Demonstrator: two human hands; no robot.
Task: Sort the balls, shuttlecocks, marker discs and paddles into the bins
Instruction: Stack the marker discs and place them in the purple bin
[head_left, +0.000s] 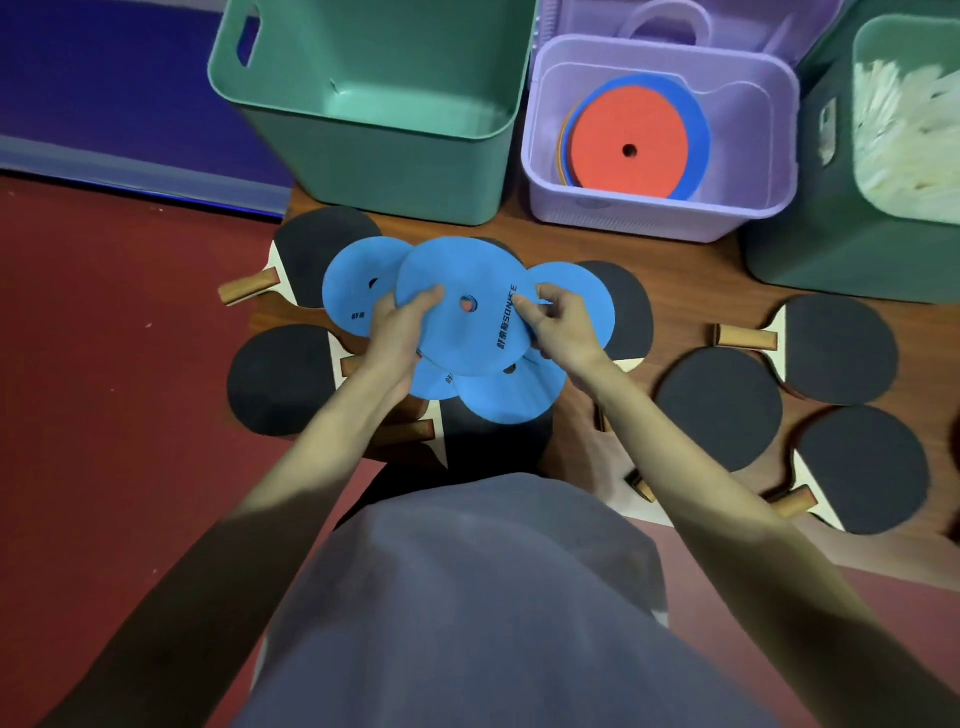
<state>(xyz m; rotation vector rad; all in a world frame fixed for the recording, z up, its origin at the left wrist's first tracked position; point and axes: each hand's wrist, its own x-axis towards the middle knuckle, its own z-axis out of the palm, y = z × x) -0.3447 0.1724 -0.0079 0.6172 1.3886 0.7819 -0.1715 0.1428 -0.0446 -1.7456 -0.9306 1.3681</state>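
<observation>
A fan of blue discs is pinched between the left hand and right hand — the purple bin is up at 1 o'clock, nearer the right.

Bare forearms, grey short-sleeved shirt, no gloves

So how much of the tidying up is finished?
About halfway, it seems. Done: marker discs, a red disc on top, lie in the purple bin, and white shuttlecocks fill the bin on the right. In hand: the left hand and right hand hold a fan of blue discs. Left: the black paddles on the floor; the green bin looks empty.
</observation>
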